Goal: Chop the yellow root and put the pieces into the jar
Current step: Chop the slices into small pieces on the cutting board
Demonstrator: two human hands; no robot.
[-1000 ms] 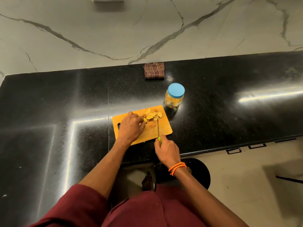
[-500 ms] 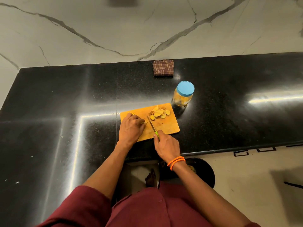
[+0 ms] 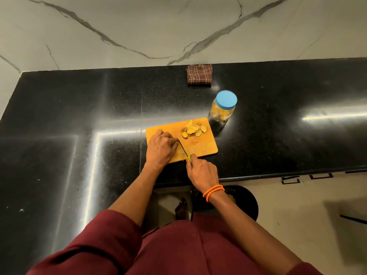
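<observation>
An orange cutting board [image 3: 202,144] lies on the black counter. Several yellow root slices [image 3: 193,130] sit in a small pile at its far right. My left hand [image 3: 161,148] curls over the rest of the yellow root [image 3: 162,130] on the board's left side; only a small end shows past my fingers. My right hand [image 3: 201,171] grips the green handle of a knife [image 3: 183,148], whose blade slants up to my left fingertips. A clear jar [image 3: 223,109] with a blue lid on stands just beyond the board's far right corner.
A folded brown checked cloth [image 3: 199,74] lies at the back of the counter against the marble wall. The counter's front edge [image 3: 278,174] runs just below my right hand. A black round bin [image 3: 246,203] stands on the floor beneath.
The knife blade has swung left, from beside the slice pile to my left fingertips. The view has shifted, so board and jar appear further right.
</observation>
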